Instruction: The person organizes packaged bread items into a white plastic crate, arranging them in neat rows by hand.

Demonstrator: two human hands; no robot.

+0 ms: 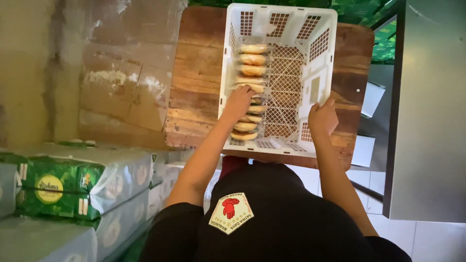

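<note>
White lattice-patterned crate (318, 46), golden-brown wrapped buns (252, 59), brown grained wooden table (196, 82), green-and-white wrapped packs (73, 187)

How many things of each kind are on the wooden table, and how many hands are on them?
White plastic lattice crate: 1
Row of wrapped golden-brown round buns inside the crate: 1 row, about 9 buns, some hidden
Hands at the crate: 2, left hand on the buns, right hand on the rim
Total: about 12

1 white crate (318, 73), approx 9 wrapped buns (253, 59), 2 hands
</note>
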